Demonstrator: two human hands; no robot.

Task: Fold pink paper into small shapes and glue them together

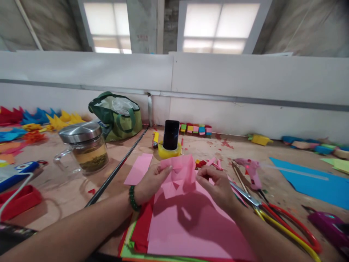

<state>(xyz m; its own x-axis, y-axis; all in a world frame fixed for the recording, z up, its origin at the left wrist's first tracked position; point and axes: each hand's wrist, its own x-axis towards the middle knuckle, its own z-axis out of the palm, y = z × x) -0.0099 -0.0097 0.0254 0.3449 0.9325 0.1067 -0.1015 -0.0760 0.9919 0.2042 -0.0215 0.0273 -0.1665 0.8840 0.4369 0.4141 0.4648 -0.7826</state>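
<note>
A small creased piece of pink paper [178,174] is raised above a stack of coloured sheets. My left hand [152,180], with a green bead bracelet [133,198] at its wrist, pinches the paper's left side between thumb and fingers. At the right edge of the same paper, the fingers of my right hand [216,185] are closed, thumb against index finger. Folds and a small notch-like crease show in the paper's middle. Beneath both hands lies a large pink sheet [196,225], partly shadowed. Another pink piece [139,168] rests flat beyond my left hand.
Scissors [272,214] with red and yellow handles and a pink glue gun [252,171] lie at right, by a blue sheet [319,185]. A phone [171,134] stands in a yellow tape roll [169,150]. Left are a glass tea mug [88,149] and green bag [120,118].
</note>
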